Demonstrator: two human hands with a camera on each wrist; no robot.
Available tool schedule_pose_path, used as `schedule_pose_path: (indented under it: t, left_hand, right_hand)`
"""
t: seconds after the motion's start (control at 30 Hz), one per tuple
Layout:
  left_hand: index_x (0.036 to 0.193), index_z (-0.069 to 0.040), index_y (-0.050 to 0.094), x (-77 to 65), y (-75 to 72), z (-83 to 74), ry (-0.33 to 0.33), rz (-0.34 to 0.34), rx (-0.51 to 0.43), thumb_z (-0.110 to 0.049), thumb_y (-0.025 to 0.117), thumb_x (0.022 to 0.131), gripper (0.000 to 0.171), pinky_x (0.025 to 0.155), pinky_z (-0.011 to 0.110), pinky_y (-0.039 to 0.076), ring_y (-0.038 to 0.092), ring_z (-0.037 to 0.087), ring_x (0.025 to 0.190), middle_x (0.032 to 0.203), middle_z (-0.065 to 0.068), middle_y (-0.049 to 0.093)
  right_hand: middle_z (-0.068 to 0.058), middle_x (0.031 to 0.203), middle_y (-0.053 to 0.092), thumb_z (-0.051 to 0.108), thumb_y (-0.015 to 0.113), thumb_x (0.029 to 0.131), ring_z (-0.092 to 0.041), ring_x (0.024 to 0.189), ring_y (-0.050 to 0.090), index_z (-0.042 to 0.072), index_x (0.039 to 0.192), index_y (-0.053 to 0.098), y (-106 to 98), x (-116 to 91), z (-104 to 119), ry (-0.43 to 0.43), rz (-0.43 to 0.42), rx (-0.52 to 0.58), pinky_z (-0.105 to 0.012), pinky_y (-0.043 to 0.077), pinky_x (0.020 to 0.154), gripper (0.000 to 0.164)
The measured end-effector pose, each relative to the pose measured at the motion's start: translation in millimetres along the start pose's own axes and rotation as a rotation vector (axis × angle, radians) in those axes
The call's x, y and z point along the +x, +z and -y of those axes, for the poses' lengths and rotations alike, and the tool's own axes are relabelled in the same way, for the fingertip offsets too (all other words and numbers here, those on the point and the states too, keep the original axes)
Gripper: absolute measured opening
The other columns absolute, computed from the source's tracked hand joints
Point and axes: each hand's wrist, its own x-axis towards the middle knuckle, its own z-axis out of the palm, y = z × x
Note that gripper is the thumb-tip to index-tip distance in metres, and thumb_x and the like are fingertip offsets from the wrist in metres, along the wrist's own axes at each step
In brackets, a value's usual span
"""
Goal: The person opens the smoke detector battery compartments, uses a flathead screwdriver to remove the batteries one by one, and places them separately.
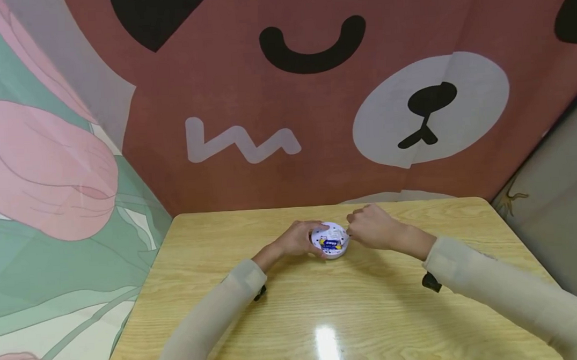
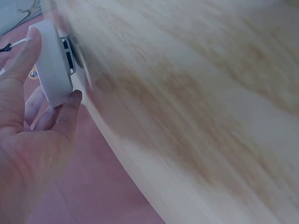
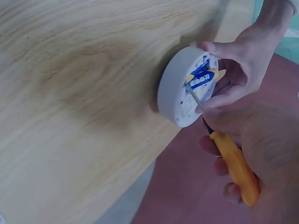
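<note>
A round white battery-powered device is tilted on edge above the table, its back showing blue-and-yellow batteries. My left hand grips its rim, thumb on one side and fingers on the other. In the left wrist view the white casing appears side-on between thumb and fingertips. My right hand holds a screwdriver with an orange handle. The screwdriver's metal shaft reaches the device's back beside the batteries. Whether its tip sits in a screw I cannot tell.
Beneath the hands is a light wood-grain table with a bright glare near its front. A reddish-brown cloth with a bear face hangs behind the far edge. Flower-print cloth hangs at the left. Dark wrist devices hang below the sleeves.
</note>
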Motion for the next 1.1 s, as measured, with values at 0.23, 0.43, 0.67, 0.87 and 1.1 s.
schedule_pose_path:
  t: [0.23,0.43,0.67,0.87,1.1]
  left_hand:
    - [0.147,-0.016,0.065,0.0,0.2,-0.4,-0.002,-0.008,-0.026,-0.035,0.1,0.074,0.084,0.123,0.043,0.035,0.052,0.021,0.144,0.157,0.007,0.055]
    - [0.148,-0.017,0.064,-0.8,0.1,0.2,-0.014,-0.004,-0.041,-0.035,0.1,0.073,0.085,0.126,0.046,0.03,0.051,0.022,0.145,0.158,0.008,0.054]
    - [0.147,-0.017,0.065,-1.8,-0.7,-0.4,-0.016,-0.006,-0.026,-0.035,0.1,0.073,0.084,0.128,0.05,0.024,0.05,0.023,0.147,0.158,0.007,0.055]
    - [0.147,-0.016,0.066,-0.5,0.0,-0.1,-0.015,-0.002,-0.008,-0.036,0.1,0.073,0.084,0.128,0.05,0.023,0.05,0.022,0.146,0.157,0.007,0.056]
    - [0.145,-0.016,0.067,1.9,-0.1,1.0,-0.015,-0.009,0.013,-0.037,0.101,0.071,0.083,0.126,0.05,0.026,0.052,0.022,0.145,0.155,0.006,0.058]
  right_hand:
    - [0.006,0.067,0.053,0.017,0.086,0.087,-0.008,0.054,0.046,0.023,0.068,0.068,10,-12,-3,0.067,-0.024,0.086,-0.025,0.03,0.043,0.027]
    - [0.007,0.076,0.064,0.017,0.085,0.091,-0.006,0.06,0.056,0.024,0.078,0.078,24,-26,-6,0.127,-0.043,0.217,-0.023,0.039,0.047,0.016]
    - [0.006,0.086,0.071,0.015,0.086,0.09,-0.005,0.064,0.06,0.016,0.101,0.086,41,-43,0,0.233,-0.113,0.344,-0.022,0.043,0.05,0.011]
    - [0.005,0.091,0.073,0.013,0.081,0.094,-0.003,0.07,0.061,0.011,0.107,0.085,56,-55,8,0.35,-0.158,0.508,-0.024,0.048,0.058,0.014]
    - [0.008,0.089,0.072,0.007,0.081,0.093,0.002,0.068,0.049,0.006,0.11,0.084,75,-62,14,0.396,-0.251,0.642,-0.023,0.043,0.059,0.017]
